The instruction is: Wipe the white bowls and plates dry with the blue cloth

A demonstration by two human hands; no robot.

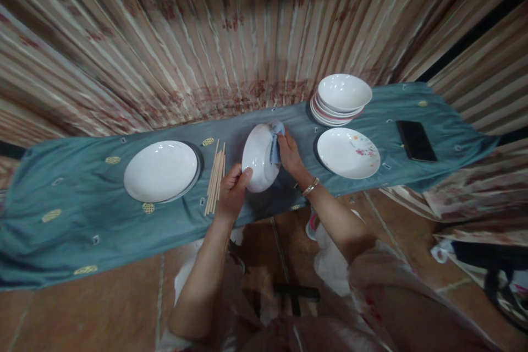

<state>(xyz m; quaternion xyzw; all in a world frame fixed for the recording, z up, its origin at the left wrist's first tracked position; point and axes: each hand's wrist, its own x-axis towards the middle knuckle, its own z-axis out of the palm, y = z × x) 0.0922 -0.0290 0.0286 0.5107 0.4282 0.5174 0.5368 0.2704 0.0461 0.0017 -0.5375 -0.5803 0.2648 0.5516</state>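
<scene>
Above a teal-draped table (136, 231), a tilted white bowl (258, 160) is clamped in the left hand (233, 192), and a blue cloth (275, 142), gripped by the right hand (291, 153), is held against it.

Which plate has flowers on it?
The round, glossy white plate between the right hand and the flat black rectangular device: red and orange flowers show. The stacked round white plates at left look plain.
</scene>
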